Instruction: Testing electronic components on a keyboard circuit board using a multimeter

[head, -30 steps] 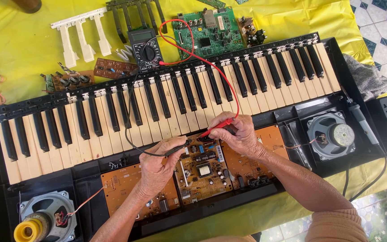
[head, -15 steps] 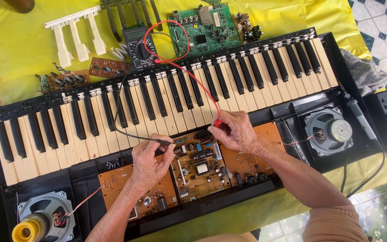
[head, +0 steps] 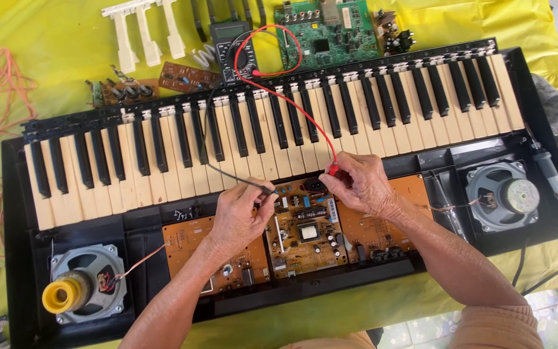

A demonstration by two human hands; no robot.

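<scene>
An opened black electronic keyboard [head: 20,194] lies across a yellow cloth, its keys [head: 279,129] toward the far side. Brown circuit boards [head: 305,232] sit in the open bay near me. My left hand [head: 240,216] pinches the black test probe [head: 267,190] over the middle board's left edge. My right hand [head: 356,184] grips the red test probe [head: 332,169] at that board's upper right. Both leads run up over the keys to a dark multimeter [head: 234,45] behind the keyboard.
A speaker [head: 85,291] with a yellow cap sits at the left end, another speaker [head: 502,194] at the right. A green circuit board [head: 327,29], loose white keys [head: 140,32], small boards [head: 185,76] and orange wire [head: 1,84] lie on the cloth. A soldering iron [head: 550,178] rests far right.
The view has shifted slightly. Both hands stay over the middle board holding the probes; their tips have moved a little toward the board's upper edge.
</scene>
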